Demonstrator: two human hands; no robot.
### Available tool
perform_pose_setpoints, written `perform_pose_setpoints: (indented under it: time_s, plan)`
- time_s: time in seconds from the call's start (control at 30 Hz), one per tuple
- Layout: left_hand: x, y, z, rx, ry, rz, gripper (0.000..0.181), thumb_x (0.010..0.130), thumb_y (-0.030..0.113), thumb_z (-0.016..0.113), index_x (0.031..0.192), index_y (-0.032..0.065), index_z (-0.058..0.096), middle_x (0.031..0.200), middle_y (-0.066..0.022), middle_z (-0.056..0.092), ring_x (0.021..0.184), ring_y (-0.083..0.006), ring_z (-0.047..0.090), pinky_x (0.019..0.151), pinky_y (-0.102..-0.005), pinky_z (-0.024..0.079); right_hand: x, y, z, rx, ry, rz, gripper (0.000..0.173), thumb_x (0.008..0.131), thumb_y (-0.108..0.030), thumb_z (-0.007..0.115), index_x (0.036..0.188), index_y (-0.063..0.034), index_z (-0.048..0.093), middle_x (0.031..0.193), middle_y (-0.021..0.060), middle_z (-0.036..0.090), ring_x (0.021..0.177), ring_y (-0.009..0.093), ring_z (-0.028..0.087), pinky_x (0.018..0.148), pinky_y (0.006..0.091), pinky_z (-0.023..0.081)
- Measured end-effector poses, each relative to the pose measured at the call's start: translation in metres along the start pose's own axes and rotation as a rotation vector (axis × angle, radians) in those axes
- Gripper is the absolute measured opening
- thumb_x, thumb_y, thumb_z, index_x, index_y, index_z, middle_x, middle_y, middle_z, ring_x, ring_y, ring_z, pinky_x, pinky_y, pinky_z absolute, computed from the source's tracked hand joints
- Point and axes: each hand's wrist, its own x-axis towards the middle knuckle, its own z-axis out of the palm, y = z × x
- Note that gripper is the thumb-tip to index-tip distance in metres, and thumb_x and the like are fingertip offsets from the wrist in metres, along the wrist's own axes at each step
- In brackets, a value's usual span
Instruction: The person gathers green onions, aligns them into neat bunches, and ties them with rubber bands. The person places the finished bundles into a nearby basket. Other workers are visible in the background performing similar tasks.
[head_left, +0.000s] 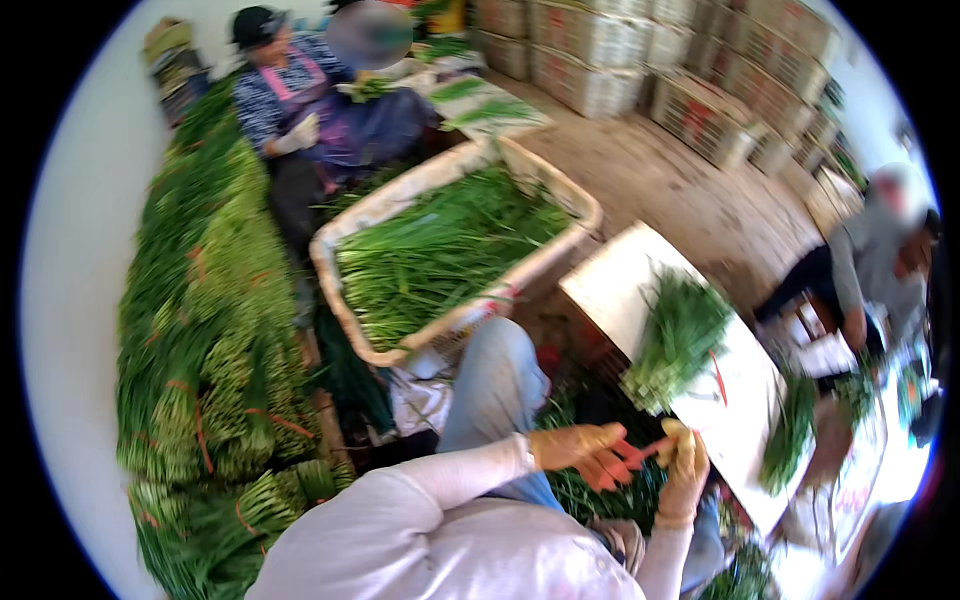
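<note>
My left hand (581, 451), in a tan work glove with reddish fingers, and my right hand (684, 461), in a similar yellowish glove, are close together above my lap. A short red strip (646, 451) appears to run between them, partly hidden by blur and fingers. Just beyond my right hand, a loose bunch of garlic chives (679, 337) lies on a pale board (607, 281), its cut white-green ends towards me. Beside that bunch on the board lies a thin red tie (718, 379).
Left of my knee stands a white plastic crate (341, 315) filled with chives. Tied chive bundles (225, 337) are heaped along the wall. A co-worker (300, 90) sits behind the crate; another person (877, 262) is at right. Stacked crates (585, 75) stand at the back.
</note>
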Motion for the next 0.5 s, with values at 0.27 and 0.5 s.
perform_pose_setpoints:
  time_s: [0.27, 0.5]
  plan:
    - [-0.008, -0.012, -0.018, -0.199, 0.002, -0.114, 0.074, 0.088, 0.06, 0.049, 0.137, 0.0042, 0.042, 0.108, -0.0088, 0.065, 0.088, -0.0174, 0.065, 0.075, -0.0301, 0.055, 0.001, 0.016, -0.019, 0.226, 0.072, 0.015, 0.031, 0.097, -0.027, 0.052, 0.102, -0.0009, 0.067, 0.074, -0.002, 0.059, 0.063, 0.004, 0.047, 0.06, 0.0188, 0.038]
    - [0.007, -0.02, 0.004, 0.059, 0.092, 0.074, 0.04, 0.086, 0.023, 0.067, 0.12, 0.0047, 0.056, 0.092, 0.0013, 0.06, 0.076, -0.007, 0.055, 0.067, -0.0213, 0.048, -0.004, 0.018, -0.012, 0.026, 0.096, 0.035, 0.035, 0.098, -0.031, 0.048, 0.101, -0.0018, 0.067, 0.07, -0.005, 0.051, 0.062, 0.005, 0.041, 0.058, 0.0193, 0.032]
